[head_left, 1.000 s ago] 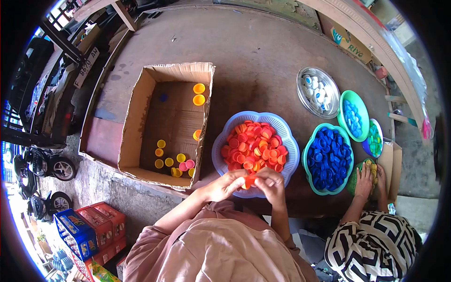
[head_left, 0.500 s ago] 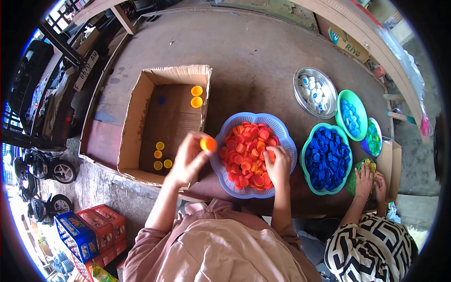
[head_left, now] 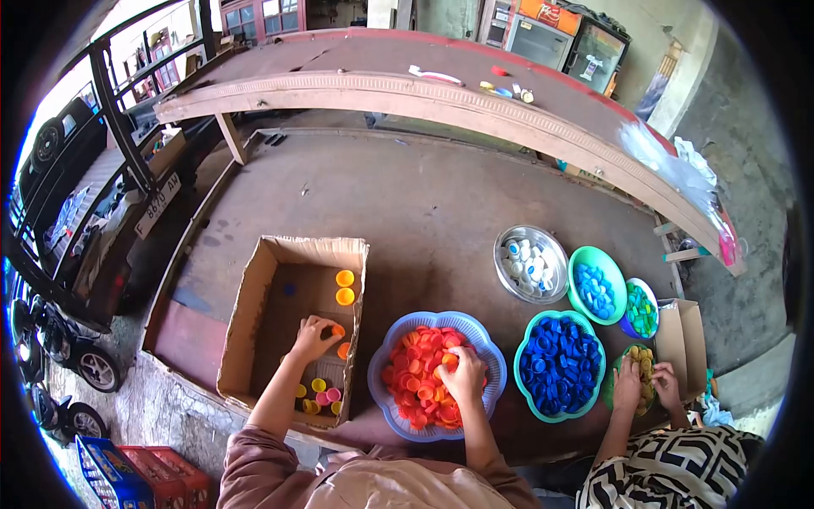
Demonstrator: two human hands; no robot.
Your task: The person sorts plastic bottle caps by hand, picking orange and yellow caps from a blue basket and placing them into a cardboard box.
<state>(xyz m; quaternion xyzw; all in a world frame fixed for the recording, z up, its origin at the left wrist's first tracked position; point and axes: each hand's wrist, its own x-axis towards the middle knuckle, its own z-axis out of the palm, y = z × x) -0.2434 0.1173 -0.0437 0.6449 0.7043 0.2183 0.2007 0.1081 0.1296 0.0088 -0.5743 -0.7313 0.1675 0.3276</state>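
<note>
The left hand (head_left: 315, 338) was inside the cardboard box (head_left: 246, 327), its fingertips narrowed on a small orange bottle cap (head_left: 337, 331) near the right wall. That cap looked smooth, round and shallow; it was seen at a slant, and which way its hollow side pointed could not be told. A second orange cap (head_left: 343, 350) lay just on its near side.

The right hand (head_left: 465, 374) was over the lavender plastic basket (head_left: 495, 356), fingers curled narrowly around another orange cap (head_left: 449, 361), whose rounded face showed upward. Glossy red and orange caps (head_left: 415, 373) filled this scalloped, ribbed basket, tilted every way.

The box, of brown corrugated board with ragged rims, had its long axis running near to far. Two yellow-orange caps (head_left: 345, 288) sat at its far right, and yellow and pink caps (head_left: 320, 396) at its near right.

Right of the basket stood a turquoise scalloped basket (head_left: 601, 365) of dark blue caps (head_left: 560, 365); farther off, a round metal bowl (head_left: 557, 290) held white caps (head_left: 526, 263).
</note>
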